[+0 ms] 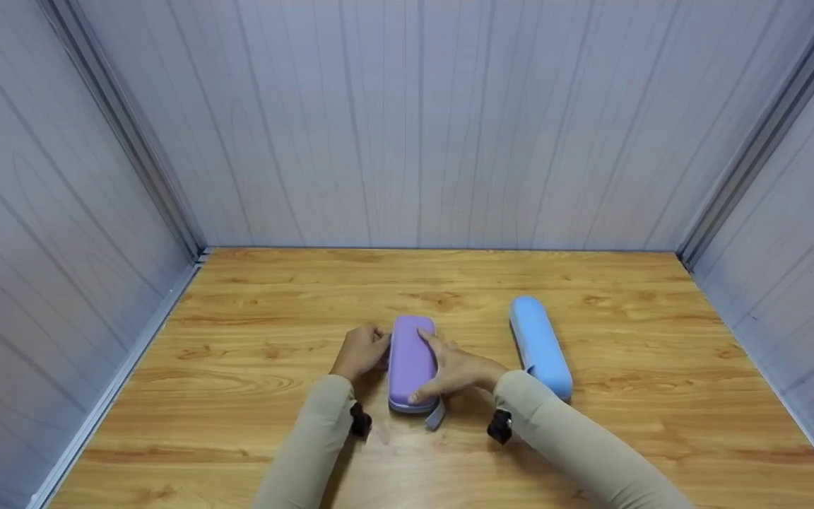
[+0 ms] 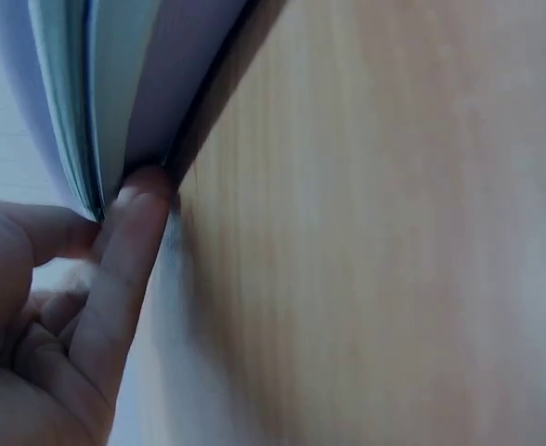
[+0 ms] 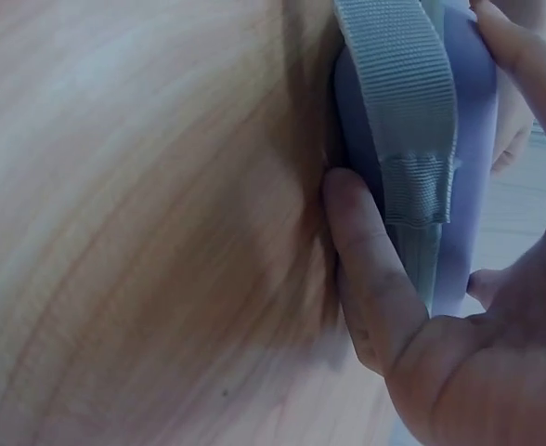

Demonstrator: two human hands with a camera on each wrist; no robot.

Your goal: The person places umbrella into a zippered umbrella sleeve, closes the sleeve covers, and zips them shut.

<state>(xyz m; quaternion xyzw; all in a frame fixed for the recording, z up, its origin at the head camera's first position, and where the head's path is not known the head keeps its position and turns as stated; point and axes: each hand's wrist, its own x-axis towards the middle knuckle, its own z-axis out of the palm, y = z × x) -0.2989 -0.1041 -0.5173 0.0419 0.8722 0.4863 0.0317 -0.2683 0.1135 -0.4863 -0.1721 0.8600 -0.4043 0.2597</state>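
Observation:
A purple hard-shell zippered case [image 1: 410, 362] lies lengthwise on the wooden table in front of me, a grey fabric strap [image 1: 435, 415] at its near right corner. My right hand [image 1: 459, 369] grips it from the right, thumb and a finger spread over the lid; in the right wrist view, other fingers [image 3: 370, 265] reach down its side by the strap. At the case's left side is my left hand [image 1: 362, 350]. Its thumb and forefinger [image 2: 129, 251] pinch at the zipper seam in the left wrist view, and the fingertips hide what is between them.
A light blue case [image 1: 543, 346] of longer, slimmer shape lies to the right, close beyond my right wrist. Pale panelled walls [image 1: 421, 127] enclose the wooden table [image 1: 251, 396] at the back and both sides.

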